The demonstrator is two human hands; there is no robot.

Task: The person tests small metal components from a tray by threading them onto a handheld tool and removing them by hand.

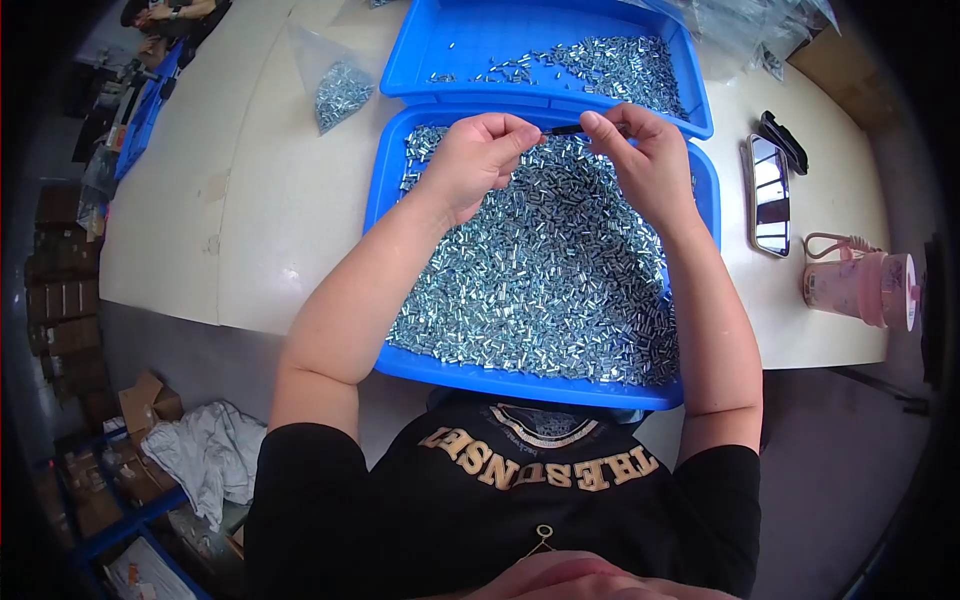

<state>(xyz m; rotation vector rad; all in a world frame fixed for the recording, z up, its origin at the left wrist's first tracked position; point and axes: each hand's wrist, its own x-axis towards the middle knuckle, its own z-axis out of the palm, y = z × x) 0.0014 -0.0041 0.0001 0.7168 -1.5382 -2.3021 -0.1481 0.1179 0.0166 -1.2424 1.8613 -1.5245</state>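
In the head view, taking the clock from the middle of the near tray (520, 378), the black rod (567, 130) is at twelve o'clock, held between the hands above the metal pieces (540, 270). With so small a grip, it could slip and drop among them if either pinch loosens. The tray's rim at six o'clock seems to reach past the edge of the counter (280, 230); a body leaning on it might tip pieces out. A piece let go at twelve could fall onto the rims where the far tray (480, 50) meets the near one.

The left hand (480, 165), at eleven o'clock, has thumb and forefinger pressed together at the rod's thin end; what sits in that pinch is too small to tell. The right hand (650, 165), between one and two, grips the thicker end between thumb and fingers. Both forearms rise from six o'clock, elbows wide, and converge over the tray.
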